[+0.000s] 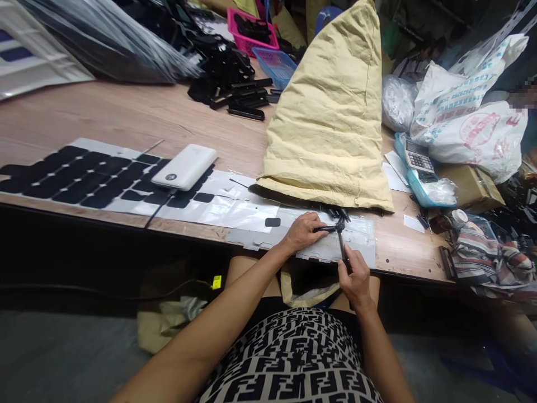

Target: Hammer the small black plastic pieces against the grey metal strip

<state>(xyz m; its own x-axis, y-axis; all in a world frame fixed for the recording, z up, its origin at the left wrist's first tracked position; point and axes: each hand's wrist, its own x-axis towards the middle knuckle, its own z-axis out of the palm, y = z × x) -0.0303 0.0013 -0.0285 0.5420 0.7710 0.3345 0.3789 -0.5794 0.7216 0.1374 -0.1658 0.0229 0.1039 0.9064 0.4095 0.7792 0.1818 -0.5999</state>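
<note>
Fingers (314,222) of left hand (301,233) pinch black piece (329,228); right hand (356,279) grips rod (341,245)

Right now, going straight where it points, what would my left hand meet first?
Likely the hammer-like tool's head, just past the black piece your left hand holds; depth is unclear.

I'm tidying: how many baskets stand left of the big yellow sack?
2: a pink basket holding black parts and a blue basket nearer the yellow sack. Others may be hidden.

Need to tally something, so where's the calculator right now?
In the head view, the calculator is on the right side of the table, between the yellow sack and white printed bags.
</note>
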